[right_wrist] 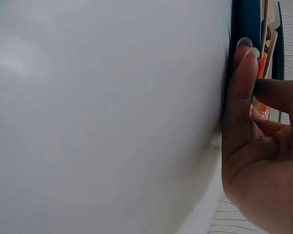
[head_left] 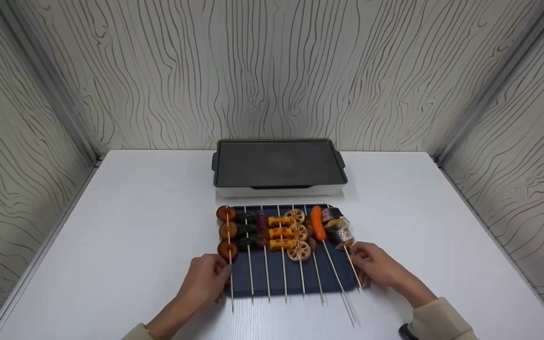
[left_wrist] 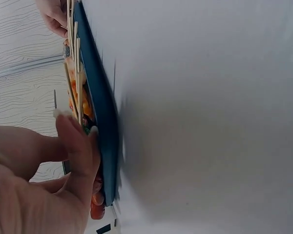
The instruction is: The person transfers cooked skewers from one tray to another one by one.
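Note:
A dark blue tray (head_left: 291, 276) bears a row of skewers. My left hand (head_left: 206, 278) grips its left edge near the front corner, beside the skewer of round brown slices (head_left: 227, 231). At the opposite side my right hand (head_left: 376, 264) holds the tray's right edge, thumb above and fingers at the rim in the right wrist view. Between them lie skewers of dark green pieces (head_left: 247, 230), yellow pieces (head_left: 280, 232) and lotus root slices (head_left: 299, 251), an orange sausage skewer (head_left: 318, 223), and dark-skinned chunks (head_left: 340, 233) by the right hand. Stick ends overhang the front edge.
Just behind the tray stands a rectangular griddle (head_left: 281, 163) with a dark flat top, a pale base and side handles. The white table (head_left: 149, 212) meets wood-grain patterned panels (head_left: 262, 71) at the back and both sides.

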Motion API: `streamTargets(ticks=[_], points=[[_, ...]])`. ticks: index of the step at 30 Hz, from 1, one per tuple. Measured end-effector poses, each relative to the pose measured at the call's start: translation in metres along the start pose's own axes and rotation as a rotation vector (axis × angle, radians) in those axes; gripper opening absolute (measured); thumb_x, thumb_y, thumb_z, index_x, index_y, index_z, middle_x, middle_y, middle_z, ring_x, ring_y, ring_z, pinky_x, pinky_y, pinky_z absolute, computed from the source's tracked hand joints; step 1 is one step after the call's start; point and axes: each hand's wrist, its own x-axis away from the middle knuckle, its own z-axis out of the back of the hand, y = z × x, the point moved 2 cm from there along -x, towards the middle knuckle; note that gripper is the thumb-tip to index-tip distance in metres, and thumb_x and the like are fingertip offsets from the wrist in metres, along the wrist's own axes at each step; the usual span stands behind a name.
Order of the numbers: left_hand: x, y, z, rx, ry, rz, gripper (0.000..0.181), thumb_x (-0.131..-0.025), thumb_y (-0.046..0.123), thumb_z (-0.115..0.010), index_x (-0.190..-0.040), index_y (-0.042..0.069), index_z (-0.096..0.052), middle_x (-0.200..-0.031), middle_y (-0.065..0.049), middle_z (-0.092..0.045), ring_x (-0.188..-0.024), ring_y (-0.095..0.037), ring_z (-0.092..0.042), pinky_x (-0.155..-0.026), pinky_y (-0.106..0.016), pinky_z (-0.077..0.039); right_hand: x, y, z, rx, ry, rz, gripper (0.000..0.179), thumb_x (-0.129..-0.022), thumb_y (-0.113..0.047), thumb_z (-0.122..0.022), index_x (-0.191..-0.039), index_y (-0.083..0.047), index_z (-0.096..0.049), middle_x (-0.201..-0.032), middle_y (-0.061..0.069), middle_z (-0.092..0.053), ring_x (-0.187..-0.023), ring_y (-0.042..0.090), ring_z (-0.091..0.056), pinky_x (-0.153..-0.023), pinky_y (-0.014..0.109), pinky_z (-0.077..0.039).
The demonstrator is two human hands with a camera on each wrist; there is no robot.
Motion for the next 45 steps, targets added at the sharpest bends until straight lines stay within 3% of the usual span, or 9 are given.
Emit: streamTargets(ticks=[9, 12, 21, 38, 45], points=[[-0.001, -0.002, -0.006, 0.190, -0.040, 0.010, 0.010, -0.097, -0.007, -0.058, -0.101, -0.015, -0.064, -0.071, -0.010, -0.069, -0.050, -0.018, -0.068, -0.050, -0.032, -0.059, -0.001, 0.003, -0.002, -0.002, 0.006, 0.003, 0.011, -0.103, -0.002, -0.049, -0.105, 0.008, -0.054, -0.079, 0.005, -0.057, -0.055, 0.012, -0.060, -0.045, 0.032, -0.055], [0.001, -0.002, -0.004, 0.209, -0.028, 0.008, 0.010, -0.097, -0.007, -0.057, -0.099, -0.014, -0.063, -0.072, -0.010, -0.070, -0.053, -0.019, -0.070, -0.052, -0.031, -0.060, -0.001, 0.003, -0.003, -0.007, 0.000, 0.002, 0.012, -0.103, -0.002, -0.049, -0.105, 0.009, -0.054, -0.079, 0.006, -0.057, -0.054, 0.013, -0.061, -0.045, 0.033, -0.055], [0.001, 0.002, 0.001, 0.161, 0.023, -0.020, 0.010, -0.096, -0.007, -0.056, -0.095, -0.012, -0.064, -0.071, -0.009, -0.070, -0.053, -0.015, -0.067, -0.049, -0.028, -0.058, 0.000, 0.001, -0.001, 0.000, 0.008, 0.007, 0.012, -0.104, -0.002, -0.049, -0.104, 0.008, -0.055, -0.079, 0.006, -0.058, -0.054, 0.012, -0.061, -0.045, 0.033, -0.055], [-0.007, 0.000, -0.002, 0.056, 0.018, -0.006, 0.007, -0.094, -0.006, -0.063, -0.091, -0.009, -0.067, -0.064, -0.005, -0.066, -0.045, -0.011, -0.062, -0.044, -0.029, -0.055, 0.000, -0.001, 0.000, 0.000, -0.017, -0.035, 0.014, -0.106, -0.006, -0.049, -0.107, 0.007, -0.055, -0.082, 0.008, -0.059, -0.055, 0.015, -0.062, -0.046, 0.034, -0.056], [-0.007, -0.002, -0.001, 0.039, 0.001, -0.034, 0.010, -0.095, -0.001, -0.064, -0.089, -0.007, -0.070, -0.062, -0.002, -0.066, -0.046, -0.013, -0.063, -0.044, -0.027, -0.053, -0.002, -0.001, 0.001, 0.012, -0.013, -0.046, 0.014, -0.106, -0.007, -0.049, -0.106, 0.006, -0.054, -0.082, 0.006, -0.058, -0.056, 0.014, -0.061, -0.046, 0.031, -0.055]])
